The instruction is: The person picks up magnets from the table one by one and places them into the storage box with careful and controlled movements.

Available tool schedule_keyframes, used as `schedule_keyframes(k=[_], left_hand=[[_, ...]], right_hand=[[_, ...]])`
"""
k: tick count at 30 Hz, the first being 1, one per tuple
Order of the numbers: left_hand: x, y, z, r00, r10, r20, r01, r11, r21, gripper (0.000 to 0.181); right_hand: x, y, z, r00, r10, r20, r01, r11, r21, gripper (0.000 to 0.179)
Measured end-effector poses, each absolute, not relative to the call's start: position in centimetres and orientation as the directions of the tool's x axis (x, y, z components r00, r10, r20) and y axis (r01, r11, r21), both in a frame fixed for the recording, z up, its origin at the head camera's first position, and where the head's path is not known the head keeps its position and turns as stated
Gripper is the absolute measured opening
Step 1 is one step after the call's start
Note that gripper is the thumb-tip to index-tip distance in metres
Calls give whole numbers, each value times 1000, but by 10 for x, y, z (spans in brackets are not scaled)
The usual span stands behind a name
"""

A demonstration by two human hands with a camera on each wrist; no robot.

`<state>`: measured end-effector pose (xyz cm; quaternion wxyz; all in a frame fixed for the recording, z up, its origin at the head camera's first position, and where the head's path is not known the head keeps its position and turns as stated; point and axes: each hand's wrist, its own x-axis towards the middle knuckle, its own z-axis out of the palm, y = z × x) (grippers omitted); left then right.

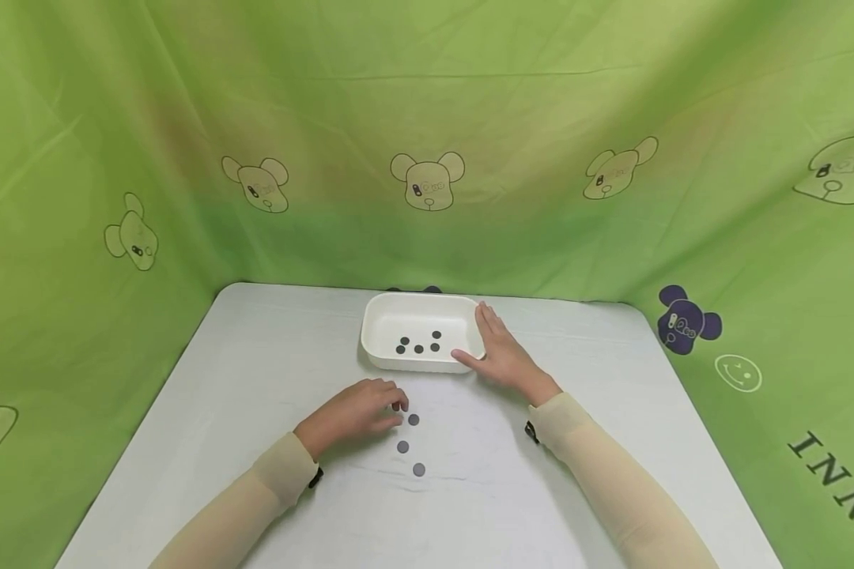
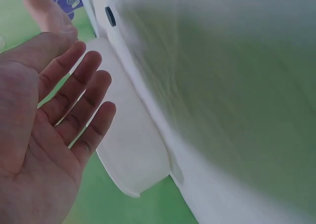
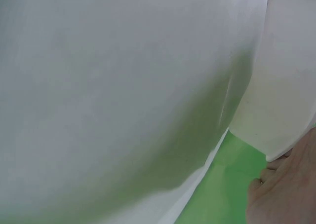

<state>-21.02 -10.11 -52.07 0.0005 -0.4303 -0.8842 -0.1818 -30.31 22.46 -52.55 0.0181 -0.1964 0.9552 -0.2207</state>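
Observation:
A white rectangular plastic box [image 1: 421, 365] stands near the table's far edge, with several small dark round discs [image 1: 418, 348] lying on its floor. At its right end my right hand [image 1: 501, 356] holds the wall, thumb over the near rim and fingers along the outside; in the right wrist view those fingers curl at the rim. My left hand [image 1: 359, 407] hovers low in front of the box, fingers loosely bent, beside a loose disc [image 1: 413, 420]. A dark patch shows beneath its fingertips. The left wrist view shows the palm [image 2: 39, 150] bare.
Two more discs, a middle one [image 1: 402, 447] and a nearer one [image 1: 418, 469], lie on the white table [image 1: 512, 506]. Green cloth [image 1: 427, 253] printed with bear heads hangs behind and along both sides.

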Motion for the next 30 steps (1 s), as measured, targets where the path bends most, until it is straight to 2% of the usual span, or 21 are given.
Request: schedule_keyframes(k=[15,22,30], left_hand=[[-193,-97,-525,-621,783,12,734,577,357,20],[-191,-97,-526,-621,784,-11,732,584,351,19],[-189,-96,-528,-608,794,18,753,570,329,16]], right_hand=[[-304,226,-528,-919,-390,63,-379,826,-418,116],[-303,226,-528,-922,-384,61,-373,829,-417,115],[-303,226,-529,-922,-382,68,-373,827,-419,116]])
